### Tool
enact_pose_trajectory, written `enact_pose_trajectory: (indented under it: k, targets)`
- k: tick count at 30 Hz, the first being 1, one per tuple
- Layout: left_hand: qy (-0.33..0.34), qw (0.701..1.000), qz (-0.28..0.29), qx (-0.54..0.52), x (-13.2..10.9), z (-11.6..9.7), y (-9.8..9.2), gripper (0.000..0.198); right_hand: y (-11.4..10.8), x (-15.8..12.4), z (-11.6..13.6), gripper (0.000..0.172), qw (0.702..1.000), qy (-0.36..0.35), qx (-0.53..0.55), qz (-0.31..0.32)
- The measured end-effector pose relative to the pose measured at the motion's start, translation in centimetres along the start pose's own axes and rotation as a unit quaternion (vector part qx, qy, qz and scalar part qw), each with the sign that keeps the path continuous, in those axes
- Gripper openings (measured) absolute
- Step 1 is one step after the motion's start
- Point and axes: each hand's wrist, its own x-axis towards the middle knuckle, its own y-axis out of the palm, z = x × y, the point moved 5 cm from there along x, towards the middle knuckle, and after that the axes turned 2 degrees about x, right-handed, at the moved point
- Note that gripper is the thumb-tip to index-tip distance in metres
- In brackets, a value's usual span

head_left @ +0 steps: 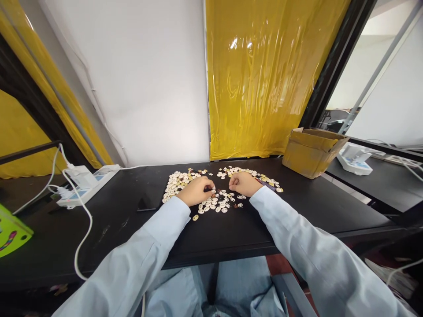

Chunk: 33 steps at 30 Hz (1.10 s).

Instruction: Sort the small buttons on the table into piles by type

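Observation:
Many small cream oval pieces (211, 205), most with two holes, lie spread on the black table (224, 237). My left hand (194, 192) is curled over the left and front part of them, its thumb and forefinger closed around a cream piece at their tips. To the right, my right hand (244, 184) hovers over the pieces with its fingers pinched together; what they hold, if anything, is too small to make out. A denser heap (173, 185) sits behind and left of my left hand. Another scattered group (251, 172) lies behind my right hand.
A dark flat device (149, 203) lies left of the pieces. Further left stands a white power strip (89, 182) with plugs and a looping white cable (90, 224). An open cardboard box (310, 154) stands at the back right. A green object (13, 231) is at the left edge.

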Motion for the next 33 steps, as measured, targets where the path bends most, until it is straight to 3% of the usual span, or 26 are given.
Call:
enact_pose_trajectory:
  k: [5,9,14,19,25,30,33]
  targets:
    - [0.002,0.999,0.01,-0.046,0.0,0.3,0.7,0.008,-0.3,-0.1,0.8,0.004,0.998,-0.026,0.045,-0.024]
    - [-0.035,0.989,-0.018,-0.14,0.1,0.6,0.7,0.009,-0.1,-0.4,2.4,0.008,0.986,-0.083,0.141,-0.032]
    - [-0.027,0.978,-0.04,-0.202,0.3,0.3,0.7,0.014,0.8,-0.8,3.9,0.013,0.972,-0.126,0.198,-0.013]
    - [-0.055,0.97,-0.049,-0.233,0.4,0.9,0.7,0.021,0.9,-0.9,3.9,0.011,0.977,-0.114,0.18,-0.024]
    - [-0.086,0.978,-0.073,-0.177,0.3,1.3,0.3,0.014,-0.3,-0.2,1.8,0.007,0.992,-0.061,0.085,-0.064]
    - [-0.107,0.971,-0.072,-0.204,0.3,1.3,0.4,0.009,-0.3,0.0,0.4,0.008,0.999,-0.014,0.022,-0.043]
    - [-0.116,0.968,-0.075,-0.21,0.3,1.5,0.5,0.012,-0.6,-0.1,0.7,0.01,0.999,-0.022,-0.007,-0.047]
